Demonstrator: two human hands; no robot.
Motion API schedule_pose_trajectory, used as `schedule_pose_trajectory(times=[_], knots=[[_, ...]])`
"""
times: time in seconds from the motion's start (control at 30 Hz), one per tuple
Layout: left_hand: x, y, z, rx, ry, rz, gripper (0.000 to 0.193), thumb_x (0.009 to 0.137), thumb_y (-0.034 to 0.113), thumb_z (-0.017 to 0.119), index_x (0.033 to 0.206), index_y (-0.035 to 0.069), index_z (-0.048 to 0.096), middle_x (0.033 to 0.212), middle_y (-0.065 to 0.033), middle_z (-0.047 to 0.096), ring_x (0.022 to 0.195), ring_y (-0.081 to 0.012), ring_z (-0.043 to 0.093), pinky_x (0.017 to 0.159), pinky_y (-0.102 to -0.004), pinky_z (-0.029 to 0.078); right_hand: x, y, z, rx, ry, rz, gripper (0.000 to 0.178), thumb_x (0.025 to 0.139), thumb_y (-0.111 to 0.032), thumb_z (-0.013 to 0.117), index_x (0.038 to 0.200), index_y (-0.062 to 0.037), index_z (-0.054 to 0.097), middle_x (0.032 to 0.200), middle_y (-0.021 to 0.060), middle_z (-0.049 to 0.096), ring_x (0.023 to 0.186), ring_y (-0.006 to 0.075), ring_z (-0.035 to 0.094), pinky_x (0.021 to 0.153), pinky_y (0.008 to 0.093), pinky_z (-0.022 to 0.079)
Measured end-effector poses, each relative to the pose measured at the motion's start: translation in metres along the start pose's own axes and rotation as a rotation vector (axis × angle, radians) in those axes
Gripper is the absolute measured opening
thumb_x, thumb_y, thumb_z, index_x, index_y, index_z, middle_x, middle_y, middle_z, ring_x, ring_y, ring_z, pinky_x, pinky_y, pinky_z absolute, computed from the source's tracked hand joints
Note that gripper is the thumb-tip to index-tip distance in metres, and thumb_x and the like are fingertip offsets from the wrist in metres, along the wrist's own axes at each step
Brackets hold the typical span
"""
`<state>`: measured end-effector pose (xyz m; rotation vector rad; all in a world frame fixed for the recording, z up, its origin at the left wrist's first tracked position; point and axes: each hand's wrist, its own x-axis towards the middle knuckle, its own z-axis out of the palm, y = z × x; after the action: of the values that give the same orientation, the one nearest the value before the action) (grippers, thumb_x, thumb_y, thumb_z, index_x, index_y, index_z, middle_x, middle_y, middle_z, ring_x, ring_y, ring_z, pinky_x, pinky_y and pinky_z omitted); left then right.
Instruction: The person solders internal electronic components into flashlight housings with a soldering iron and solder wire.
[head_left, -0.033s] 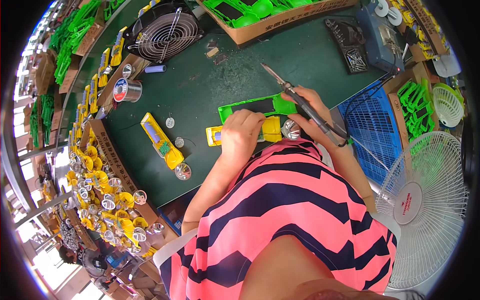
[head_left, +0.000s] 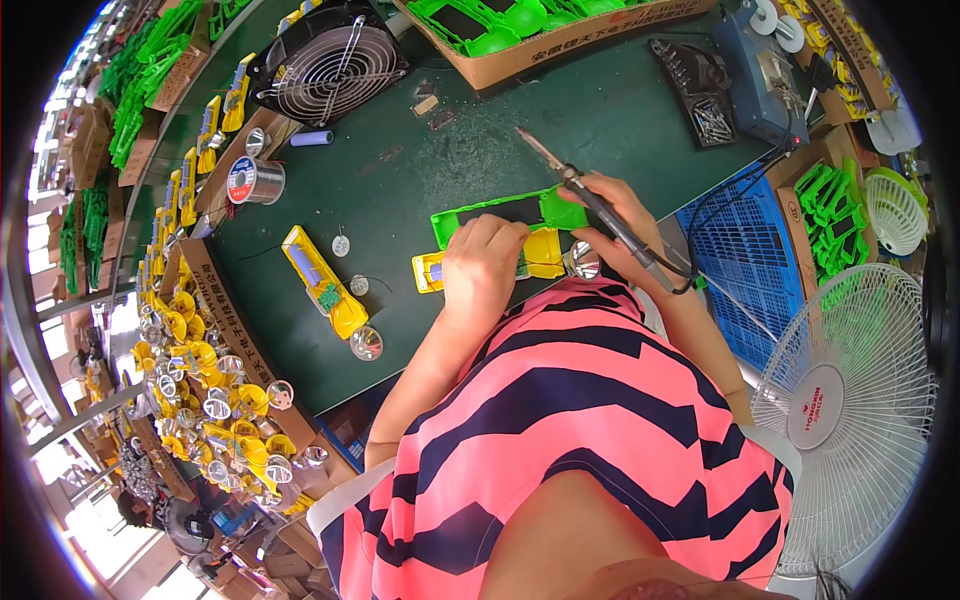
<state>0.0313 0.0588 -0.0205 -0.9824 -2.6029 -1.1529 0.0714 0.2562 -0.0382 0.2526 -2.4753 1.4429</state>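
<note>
My right hand (head_left: 622,215) is closed around a soldering iron (head_left: 600,208), its tip pointing up and left above the table. Its fingers also lie at the right end of a green plastic casing (head_left: 484,212) with a dark inside. My left hand (head_left: 482,262) is closed, knuckles up, over the casing's lower edge and a yellow flashlight body (head_left: 545,254); its fingertips and whatever they grip are hidden. A shiny reflector (head_left: 583,260) sits at the body's right end. To the left lies a second yellow flashlight body (head_left: 318,275) with a battery, a green circuit board and a loose reflector (head_left: 366,343).
A solder spool (head_left: 255,181), a blue battery cell (head_left: 311,138) and a black fan (head_left: 335,72) stand left. A carton (head_left: 560,55) of green casings is at the back. Yellow parts fill a box (head_left: 230,330). A blue crate (head_left: 745,265) and white fan (head_left: 845,420) stand right.
The green casing has shifted slightly left. The soldering iron's tip has moved a little to the left along with it. Both hands stay closed in nearly the same place.
</note>
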Motion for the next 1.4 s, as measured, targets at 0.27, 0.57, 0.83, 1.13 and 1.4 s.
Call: schedule_pose_trajectory(times=[0.27, 0.57, 0.83, 1.13, 1.4], knots=[[0.017, -0.006, 0.002, 0.189, -0.053, -0.104, 0.003, 0.071, 0.006, 0.059, 0.073, 0.005, 0.061, 0.069, -0.0089, 0.055, 0.063, -0.0272, 0.056, 0.056, -0.0355, 0.045, 0.018, 0.005, -0.014, -0.057, -0.043, -0.223, 0.032, 0.067, -0.006, 0.069, 0.097, -0.0019, 0.057, 0.091, 0.0096, 0.063, 0.087, 0.0264, 0.059, 0.094, 0.0407, 0.038], [0.023, -0.009, 0.006, 0.265, -0.086, -0.111, 0.006, 0.072, 0.009, 0.058, 0.069, 0.006, 0.062, 0.068, -0.0084, 0.055, 0.060, -0.0270, 0.057, 0.054, -0.0352, 0.045, 0.012, 0.021, -0.030, 0.490, 0.109, 0.215, 0.018, 0.074, 0.002, 0.058, 0.092, 0.0045, 0.055, 0.106, 0.0204, 0.054, 0.075, 0.0150, 0.059, 0.060, 0.0239, 0.051], [0.024, -0.008, 0.005, 0.291, -0.113, -0.114, 0.006, 0.072, 0.008, 0.057, 0.069, 0.006, 0.062, 0.067, -0.0088, 0.054, 0.060, -0.0274, 0.057, 0.054, -0.0359, 0.045, 0.012, 0.025, -0.018, 0.498, 0.088, 0.302, 0.016, 0.074, -0.003, 0.062, 0.087, 0.0044, 0.058, 0.083, 0.0085, 0.058, 0.063, 0.0111, 0.060, 0.060, 0.0219, 0.047], [0.024, -0.007, 0.007, 0.322, -0.102, -0.116, 0.007, 0.072, 0.009, 0.057, 0.069, 0.006, 0.062, 0.067, -0.0089, 0.054, 0.060, -0.0269, 0.056, 0.055, -0.0356, 0.045, 0.008, 0.027, -0.017, 0.549, 0.108, 0.290, 0.019, 0.075, -0.006, 0.063, 0.090, 0.0045, 0.058, 0.082, 0.0085, 0.059, 0.064, 0.0126, 0.060, 0.059, 0.0219, 0.048], [0.023, -0.008, 0.008, 0.324, -0.086, -0.116, 0.007, 0.073, 0.010, 0.057, 0.069, 0.006, 0.062, 0.067, -0.0088, 0.054, 0.061, -0.0265, 0.057, 0.055, -0.0351, 0.046, -0.004, 0.011, -0.024, 0.385, 0.190, 0.087, 0.018, 0.076, -0.006, 0.063, 0.092, 0.0019, 0.059, 0.085, 0.0126, 0.062, 0.081, 0.0174, 0.060, 0.073, 0.0309, 0.048]])
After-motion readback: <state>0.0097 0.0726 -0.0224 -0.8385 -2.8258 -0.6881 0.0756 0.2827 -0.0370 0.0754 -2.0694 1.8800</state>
